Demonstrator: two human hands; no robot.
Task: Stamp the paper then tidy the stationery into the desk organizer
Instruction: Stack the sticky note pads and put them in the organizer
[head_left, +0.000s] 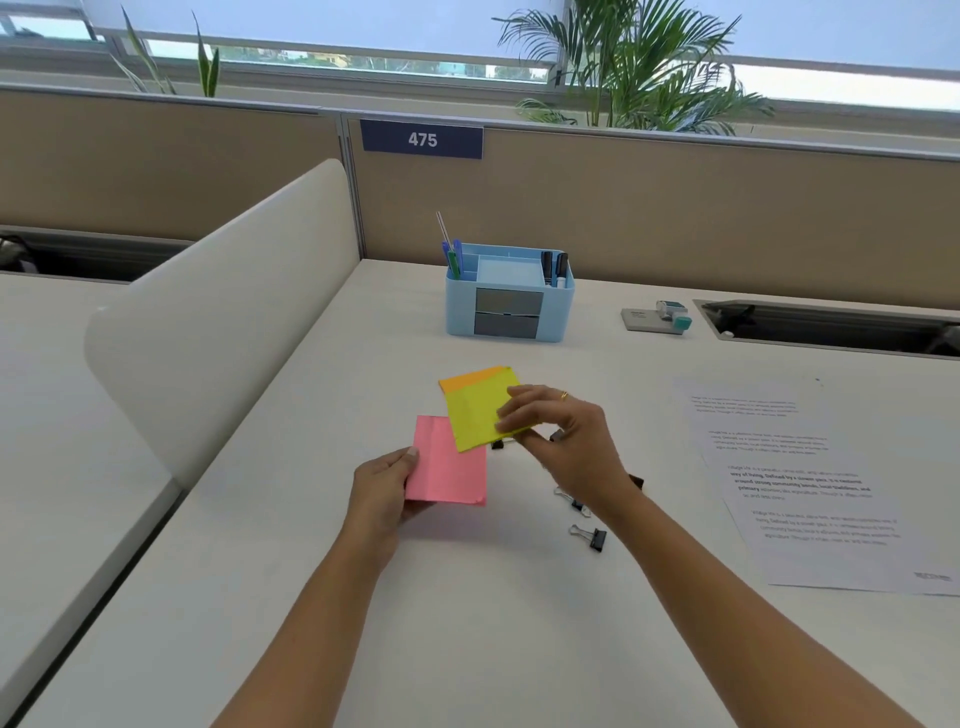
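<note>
My left hand (382, 488) holds a pink sticky-note pad (451, 465) by its left edge, just above the desk. My right hand (563, 441) grips a yellow sticky-note pad with an orange strip (475, 410) by its right edge, overlapping the pink pad's top right corner. The light blue desk organizer (509, 293) stands behind them, with pens in its left slot and markers in its right slot. A printed paper (810, 483) lies flat at the right. The stamp (675, 315) rests beside a grey ink pad (641, 318), right of the organizer.
Black binder clips (589, 535) lie on the desk under and near my right wrist. A white curved divider (218, 322) borders the desk on the left. A cable slot (831, 327) opens at the far right. A beige partition (675, 208) stands behind.
</note>
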